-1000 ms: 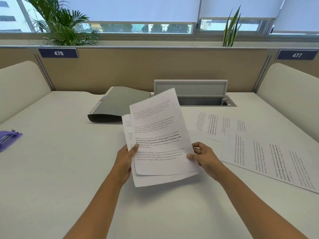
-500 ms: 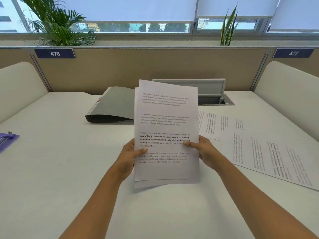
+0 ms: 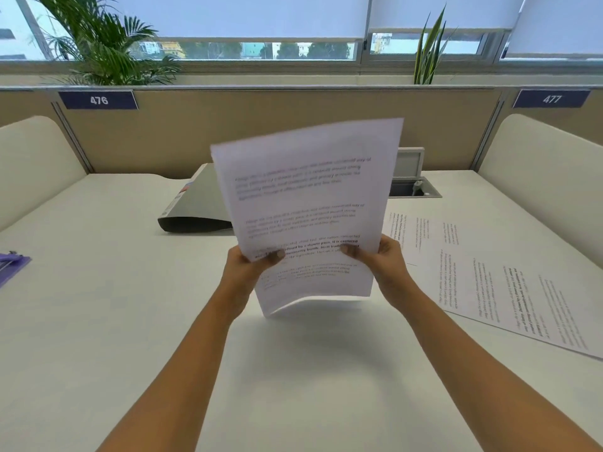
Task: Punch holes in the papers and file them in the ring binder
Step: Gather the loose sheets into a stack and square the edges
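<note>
Both hands hold a small stack of printed papers (image 3: 306, 203) upright above the white desk (image 3: 98, 321), its lower edge off the surface. My left hand (image 3: 248, 269) pinches the stack's left edge with the thumb in front. My right hand (image 3: 381, 262) pinches the right edge the same way. Behind the stack lies the grey ring binder (image 3: 195, 207), closed, partly hidden by the papers. The purple hole punch (image 3: 11, 265) sits at the desk's far left edge, cut off by the frame.
Two more printed sheets (image 3: 509, 288) lie flat on the desk at the right. A cable hatch (image 3: 412, 187) with its lid raised sits at the back. Beige partitions with curved side panels enclose the desk.
The two sheets were squared into one stack, raised off the desk and tilted upright. Both hands rose with them.
</note>
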The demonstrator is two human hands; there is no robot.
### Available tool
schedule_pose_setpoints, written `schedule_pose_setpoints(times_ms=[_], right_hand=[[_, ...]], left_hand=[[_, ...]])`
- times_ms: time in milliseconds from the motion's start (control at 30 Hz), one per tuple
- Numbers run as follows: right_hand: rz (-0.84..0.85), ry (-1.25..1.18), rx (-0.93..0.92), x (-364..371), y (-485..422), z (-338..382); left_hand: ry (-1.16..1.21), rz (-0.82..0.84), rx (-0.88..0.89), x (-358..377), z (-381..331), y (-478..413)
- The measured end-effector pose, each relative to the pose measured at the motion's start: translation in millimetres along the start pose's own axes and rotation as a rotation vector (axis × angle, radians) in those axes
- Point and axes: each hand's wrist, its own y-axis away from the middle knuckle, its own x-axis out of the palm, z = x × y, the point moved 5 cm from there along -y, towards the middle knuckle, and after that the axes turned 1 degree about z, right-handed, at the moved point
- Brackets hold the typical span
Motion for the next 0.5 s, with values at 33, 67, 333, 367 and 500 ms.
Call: schedule_pose_setpoints(times_ms=[33, 67, 333, 367, 500], right_hand=[[0.008, 0.013, 0.013, 0, 2, -4], [0.016, 0.026, 0.021, 1, 4, -8], [0.002, 0.015, 0.002, -1, 3, -1], [0.0, 0.016, 0.011, -1, 4, -4], [-0.012, 0.068, 0.07, -3, 15, -25]], left_hand=[[-0.005, -0.007, -0.013, 1, 4, 1], [-0.01, -0.014, -0.024, 2, 9, 3], [-0.042, -0.057, -0.006, -2, 4, -4], [-0.04, -0.057, -0.014, -1, 5, -4], [-0.025, -0.061, -0.071, 2, 22, 4]])
